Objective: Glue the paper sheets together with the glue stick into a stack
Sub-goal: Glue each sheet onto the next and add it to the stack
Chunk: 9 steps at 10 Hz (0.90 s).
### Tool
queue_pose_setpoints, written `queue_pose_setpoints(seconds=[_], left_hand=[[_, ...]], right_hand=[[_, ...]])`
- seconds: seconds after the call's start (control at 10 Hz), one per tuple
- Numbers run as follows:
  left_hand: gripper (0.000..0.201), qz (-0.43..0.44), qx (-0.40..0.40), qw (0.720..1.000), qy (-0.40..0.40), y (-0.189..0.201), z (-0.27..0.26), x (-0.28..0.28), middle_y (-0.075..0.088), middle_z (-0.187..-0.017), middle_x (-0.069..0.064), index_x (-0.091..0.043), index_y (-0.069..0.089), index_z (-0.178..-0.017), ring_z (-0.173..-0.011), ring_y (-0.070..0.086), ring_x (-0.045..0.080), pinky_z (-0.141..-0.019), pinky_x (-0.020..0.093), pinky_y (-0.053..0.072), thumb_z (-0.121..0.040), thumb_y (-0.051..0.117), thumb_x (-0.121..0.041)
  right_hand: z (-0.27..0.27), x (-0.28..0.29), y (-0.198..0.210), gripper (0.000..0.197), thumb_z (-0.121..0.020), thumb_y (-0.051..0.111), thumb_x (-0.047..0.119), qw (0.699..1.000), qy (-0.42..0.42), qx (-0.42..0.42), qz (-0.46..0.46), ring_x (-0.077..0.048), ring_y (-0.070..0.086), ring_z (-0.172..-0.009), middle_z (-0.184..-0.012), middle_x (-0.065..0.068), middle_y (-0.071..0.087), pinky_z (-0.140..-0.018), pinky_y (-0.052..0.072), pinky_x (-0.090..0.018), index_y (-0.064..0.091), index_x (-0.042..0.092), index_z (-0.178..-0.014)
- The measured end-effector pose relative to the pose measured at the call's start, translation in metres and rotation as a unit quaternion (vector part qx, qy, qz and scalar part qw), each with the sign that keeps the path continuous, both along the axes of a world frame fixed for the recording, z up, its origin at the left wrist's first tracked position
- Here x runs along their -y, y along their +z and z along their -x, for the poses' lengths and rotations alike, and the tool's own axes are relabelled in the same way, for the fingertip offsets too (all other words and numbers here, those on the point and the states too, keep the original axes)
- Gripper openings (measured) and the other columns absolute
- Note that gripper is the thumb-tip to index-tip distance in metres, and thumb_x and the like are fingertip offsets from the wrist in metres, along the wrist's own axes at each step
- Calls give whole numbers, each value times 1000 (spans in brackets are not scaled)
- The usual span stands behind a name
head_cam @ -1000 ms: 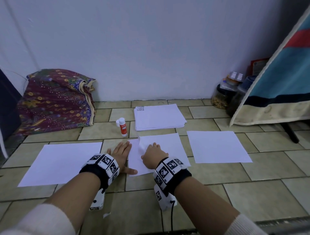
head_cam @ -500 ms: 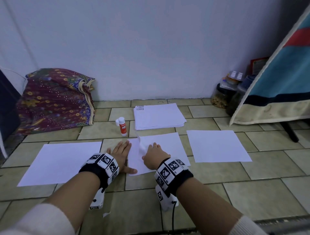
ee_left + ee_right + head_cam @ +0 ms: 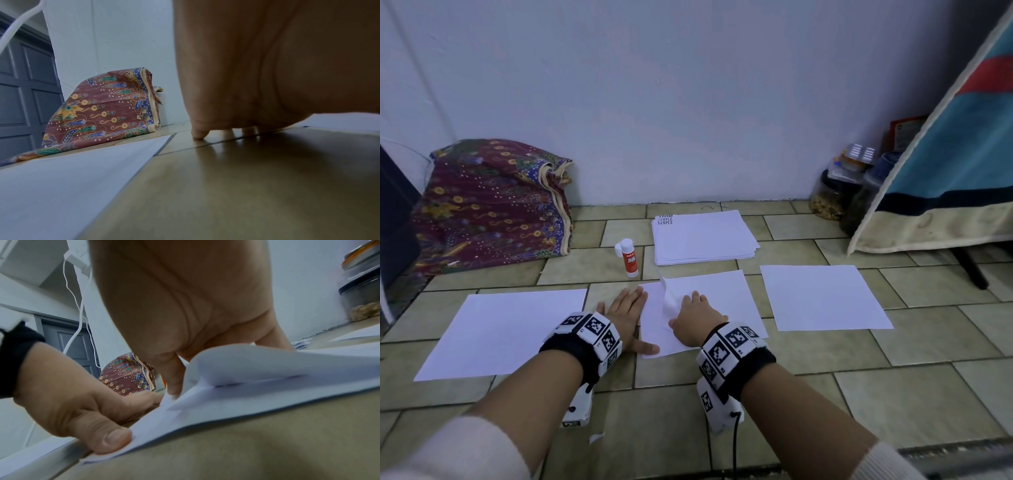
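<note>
**Tiled floor, pale wall, paper laid out in a row**

Beige tiles (image 3: pixel 825 394) run to a pale wall (image 3: pixel 688 102). My left hand (image 3: pixel 625 317) lies flat, fingers straight, thumb on the middle sheet (image 3: pixel 715 294)'s near-left edge. My right hand (image 3: pixel 693 320) rests on that sheet, thumb and fingers pinching its curled-up flap. Bare sheets lie left (image 3: pixel 500 332) and right (image 3: pixel 822 296), tile showing between. Beyond stand the glue stick (image 3: pixel 629 257), upright, and the paper pile (image 3: pixel 702 236). Folded batik cloth (image 3: pixel 489 205) and jars (image 3: pixel 835 192) hem the corners.
</note>
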<state>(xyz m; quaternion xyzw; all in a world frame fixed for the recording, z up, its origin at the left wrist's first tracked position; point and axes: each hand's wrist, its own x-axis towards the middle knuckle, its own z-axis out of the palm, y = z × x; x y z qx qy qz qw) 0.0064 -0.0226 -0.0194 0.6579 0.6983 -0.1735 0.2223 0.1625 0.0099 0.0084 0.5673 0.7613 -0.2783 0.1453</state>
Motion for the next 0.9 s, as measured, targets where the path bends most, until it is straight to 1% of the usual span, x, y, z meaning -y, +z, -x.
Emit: queue_pose_setpoints(seconds=[0.1,0.7,0.9], left_hand=[[115,-2,6,1000,2,-1,1,0,-24,-158,-2,-15,-17,-151,-146,-19,19,-117,54,1,-81,58,-65],[113,-2,0,1000,-1,0,0,0,-23,-159,-1,-14,-17,-151,-147,-19,19,-117,53,1,-82,58,-64],[114,5,-10,1000,0,0,0,-1,-24,-158,-1,-14,-18,-151,-146,-19,19,-117,53,1,-83,57,-64]], right_hand=[[0,-1,-1,66,-102,34,35,1000,2,2,10,-20,-2,-148,-161,-4,-5,-112,16,-62,3,7,-153],[-1,2,0,66,-101,36,36,1000,4,-1,1,-21,1,-148,-161,-5,-2,-111,18,-63,6,7,-152],[-1,4,1,73,-99,41,40,1000,5,2,-5,-21,-1,-148,-161,-4,-4,-112,16,-63,3,8,-153]])
